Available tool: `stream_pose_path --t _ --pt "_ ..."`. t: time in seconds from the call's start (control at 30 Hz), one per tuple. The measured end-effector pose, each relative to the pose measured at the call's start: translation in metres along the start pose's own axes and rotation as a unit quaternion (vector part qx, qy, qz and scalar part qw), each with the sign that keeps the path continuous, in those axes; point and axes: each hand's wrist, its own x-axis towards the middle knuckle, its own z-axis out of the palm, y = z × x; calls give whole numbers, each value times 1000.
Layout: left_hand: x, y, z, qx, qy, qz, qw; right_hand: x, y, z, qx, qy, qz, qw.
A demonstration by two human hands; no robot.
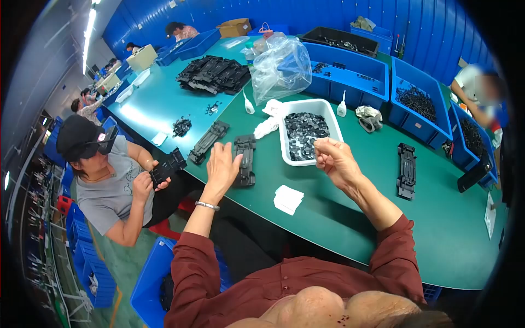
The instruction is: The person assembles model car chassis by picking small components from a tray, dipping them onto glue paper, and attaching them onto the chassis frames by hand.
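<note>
My left hand (221, 168) is above the near table edge, between two black plastic chassis-like parts. Its fingers are stretched out, the thumb is apart, and I see nothing in it. One black chassis part (245, 159) lies just right of it, and another chassis part (209, 141) is behind its fingertips. At the front right rim of a white bin (337, 131), my right hand (337, 162) has thumb and fingers pinched together; whatever they hold is too small to make out. Small black pieces (307, 127) fill much of the bin, with some shiny ones at its front.
White cards (288, 199) lie near the table's front edge. A third chassis part (406, 170) rests on the right. Blue bins (350, 90), glue bottles (342, 105), a clear bag (281, 68) and a chassis pile (212, 75) stand behind. A co-worker (112, 180) at left holds a black part.
</note>
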Motion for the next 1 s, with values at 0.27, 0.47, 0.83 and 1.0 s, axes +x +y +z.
stream_pose_path --t 0.27,0.47,0.83,1.0 --pt "61 24 53 -28 -35 132 990 5 2 -5 44 4 20 999" --pt "82 10 104 48 -20 143 988 6 1 -9 58 20 28 998" --pt "115 19 88 -210 35 -21 977 6 2 -10 46 17 28 998" --pt "114 39 72 -323 111 -14 940 4 3 -7 41 18 24 999"
